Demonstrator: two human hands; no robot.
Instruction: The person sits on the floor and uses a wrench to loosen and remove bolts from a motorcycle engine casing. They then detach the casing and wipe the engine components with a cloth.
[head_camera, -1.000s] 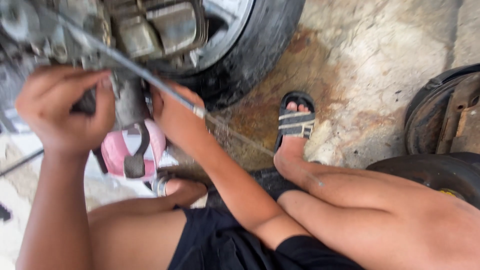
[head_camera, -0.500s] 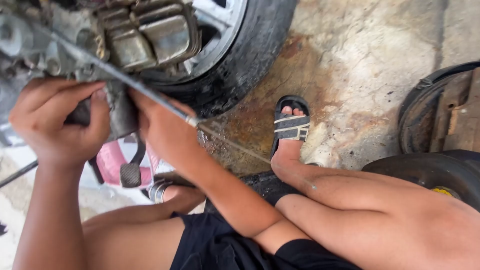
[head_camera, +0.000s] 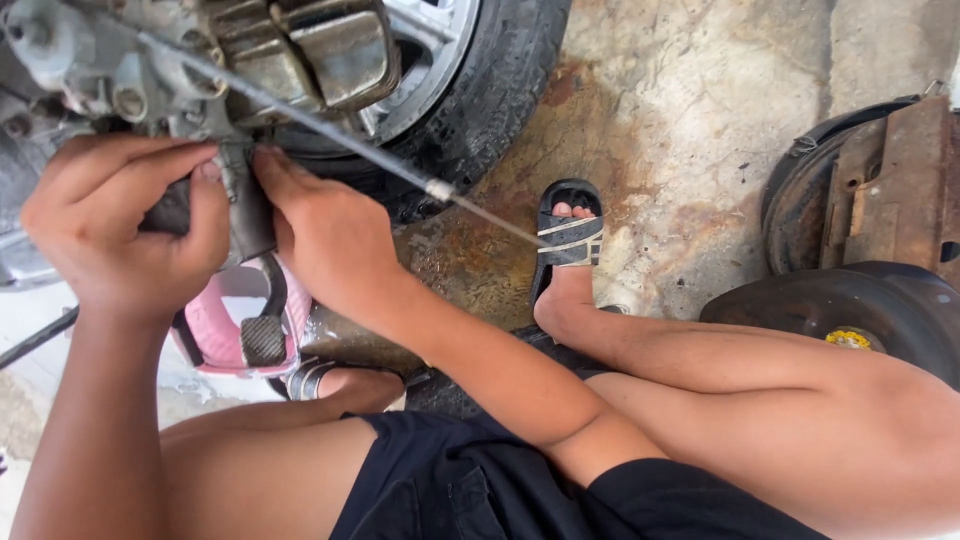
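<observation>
Nearest, at six o'clock, the person crouches in black shorts (head_camera: 480, 490), both forearms running up toward ten o'clock. The left hand (head_camera: 125, 235) is clenched around a dark part of the engine block (head_camera: 170, 80), thumb pressing down its side. The right hand (head_camera: 325, 235) closes on the same dark metal piece (head_camera: 248, 205), fingers tucked behind it. To do this well, I judge both hands should brace squarely and pull evenly, wrists straight, clear of the thin cable (head_camera: 400, 170) crossing toward three o'clock. Below hangs a foot lever (head_camera: 265, 335) over a pink basin (head_camera: 215, 330). Farther, at twelve o'clock, sits the tyre (head_camera: 490, 100).
</observation>
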